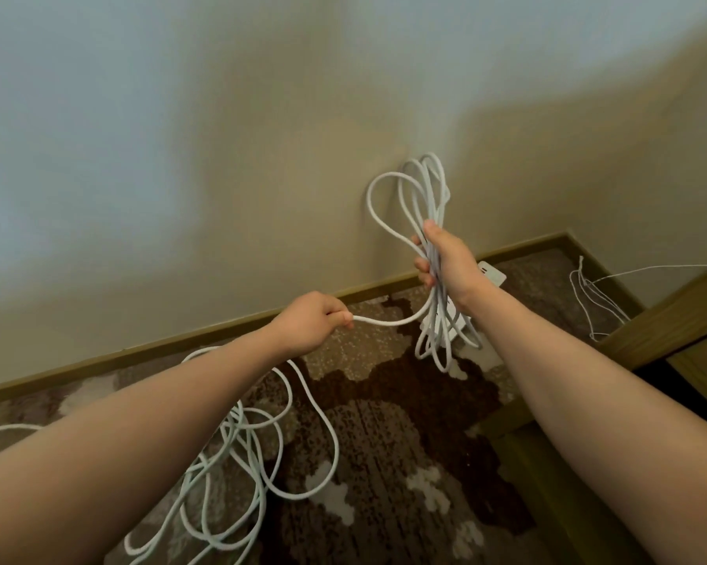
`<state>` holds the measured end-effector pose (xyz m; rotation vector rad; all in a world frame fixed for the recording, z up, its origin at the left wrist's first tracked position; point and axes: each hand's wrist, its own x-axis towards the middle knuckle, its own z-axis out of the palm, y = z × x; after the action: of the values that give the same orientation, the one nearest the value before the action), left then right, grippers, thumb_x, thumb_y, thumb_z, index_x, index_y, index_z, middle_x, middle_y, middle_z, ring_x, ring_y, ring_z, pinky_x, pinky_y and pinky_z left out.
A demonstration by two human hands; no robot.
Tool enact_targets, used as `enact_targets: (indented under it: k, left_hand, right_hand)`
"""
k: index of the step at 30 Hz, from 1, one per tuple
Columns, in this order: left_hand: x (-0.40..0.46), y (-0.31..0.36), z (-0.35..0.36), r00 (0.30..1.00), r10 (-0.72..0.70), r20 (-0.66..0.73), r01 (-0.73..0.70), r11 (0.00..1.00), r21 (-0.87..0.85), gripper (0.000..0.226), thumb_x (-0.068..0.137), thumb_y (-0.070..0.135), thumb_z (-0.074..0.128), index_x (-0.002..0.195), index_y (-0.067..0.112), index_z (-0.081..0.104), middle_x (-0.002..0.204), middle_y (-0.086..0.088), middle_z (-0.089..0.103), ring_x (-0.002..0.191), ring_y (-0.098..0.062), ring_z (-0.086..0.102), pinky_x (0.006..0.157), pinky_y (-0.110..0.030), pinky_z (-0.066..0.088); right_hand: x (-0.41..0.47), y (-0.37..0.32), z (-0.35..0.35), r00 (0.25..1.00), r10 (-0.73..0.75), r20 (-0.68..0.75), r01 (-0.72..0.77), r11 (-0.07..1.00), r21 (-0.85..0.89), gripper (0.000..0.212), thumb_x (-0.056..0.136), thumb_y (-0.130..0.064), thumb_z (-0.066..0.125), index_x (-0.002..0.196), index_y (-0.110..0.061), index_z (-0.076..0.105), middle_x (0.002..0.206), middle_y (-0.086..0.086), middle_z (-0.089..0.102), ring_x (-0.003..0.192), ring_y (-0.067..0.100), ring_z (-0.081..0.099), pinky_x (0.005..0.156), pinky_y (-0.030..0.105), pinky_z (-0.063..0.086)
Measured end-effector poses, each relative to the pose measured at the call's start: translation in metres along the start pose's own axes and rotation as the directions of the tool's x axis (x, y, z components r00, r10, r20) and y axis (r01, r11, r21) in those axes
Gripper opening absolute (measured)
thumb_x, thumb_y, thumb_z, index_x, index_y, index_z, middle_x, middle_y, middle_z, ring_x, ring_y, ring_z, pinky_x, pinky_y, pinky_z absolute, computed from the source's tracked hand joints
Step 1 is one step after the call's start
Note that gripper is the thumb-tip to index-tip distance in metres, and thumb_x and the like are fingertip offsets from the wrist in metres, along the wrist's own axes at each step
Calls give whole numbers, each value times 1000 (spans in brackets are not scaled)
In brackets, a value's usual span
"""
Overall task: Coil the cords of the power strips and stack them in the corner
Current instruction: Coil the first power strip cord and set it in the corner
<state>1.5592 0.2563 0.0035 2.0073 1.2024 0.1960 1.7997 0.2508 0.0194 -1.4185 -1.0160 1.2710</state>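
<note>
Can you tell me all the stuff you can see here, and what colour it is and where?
coiled cord loops: one bundle, white, gripped in the right hand, hanging above and below it
loose cord: one tangle, white, on the carpet at lower left, running up to the left hand
power strip: one, white, on the carpet by the wall, partly hidden behind the right hand
thin cord: one, white, on the carpet at far right
carpet: one, brown with pale patches, the floor
skirting board: olive-brown, along the wall's foot
wall: beige
left hand: one, pinching the cord
right hand: one, holding the loops
</note>
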Motion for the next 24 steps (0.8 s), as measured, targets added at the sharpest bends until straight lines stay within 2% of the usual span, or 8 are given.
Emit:
enact_targets:
  k: [3,7,10,13,16,20,22,24]
  left_hand:
    - [-4,-5,-1,996,-12,85,17,999,-51,22,96,26,51,84,23,70,53,11,48,41,1,41,46,-17,31]
    - [-13,-20,-1,980,-49,192,64,995,-76,22,96,29,52,88,22,71,56,10,48,48,-2,40,50,-16,34]
    - [-19,-34,-10,975,-67,214,83,994,-65,23,95,32,53,80,31,70,58,10,50,52,-3,43,54,-19,36]
    - [-25,-51,-28,976,-90,196,103,993,-58,28,95,31,53,71,33,66,59,9,52,53,-5,44,57,-21,38]
    - [-39,-72,-47,976,-141,167,158,983,-92,24,96,26,53,76,29,67,51,14,50,47,-1,43,51,-16,39]
    - [-53,-75,-63,971,-202,132,219,967,-129,20,95,21,55,80,20,67,57,5,47,52,-9,41,53,-20,38]
    - [-51,-52,-69,983,-165,78,174,977,-124,20,95,23,55,84,17,70,52,9,47,49,-8,40,50,-19,35]
    - [-43,-12,-84,999,-53,-3,50,967,-248,23,94,28,54,84,18,73,48,11,44,45,-6,36,46,-17,31]
  right_hand:
    - [-1,1,-1,999,-19,-35,15,993,-117,48,96,-60,37,96,-16,57,56,-8,47,46,8,40,45,21,37]
    - [-1,10,-8,989,-111,-101,83,964,-252,47,101,-53,39,92,-12,61,58,-5,47,46,8,42,46,25,35]
    - [1,15,-17,977,-163,-140,88,899,-430,47,99,-55,39,91,-17,65,75,0,61,67,18,59,63,36,49]
    - [0,18,-25,968,-205,-148,92,831,-548,45,97,-57,37,88,-22,65,82,4,66,82,30,64,79,50,53]
    - [0,18,-31,957,-237,-166,89,787,-610,44,96,-58,34,83,-27,61,77,-3,61,79,28,61,78,52,51]
    - [0,15,-28,953,-246,-178,68,744,-665,47,99,-55,32,90,-20,61,80,6,62,82,34,61,78,53,50]
    - [0,13,-29,953,-253,-170,66,715,-696,45,101,-53,31,90,-21,60,79,5,62,81,34,61,75,51,50]
    - [-1,11,-31,950,-267,-161,90,729,-679,43,100,-54,32,89,-24,59,77,2,61,79,33,61,75,52,51]
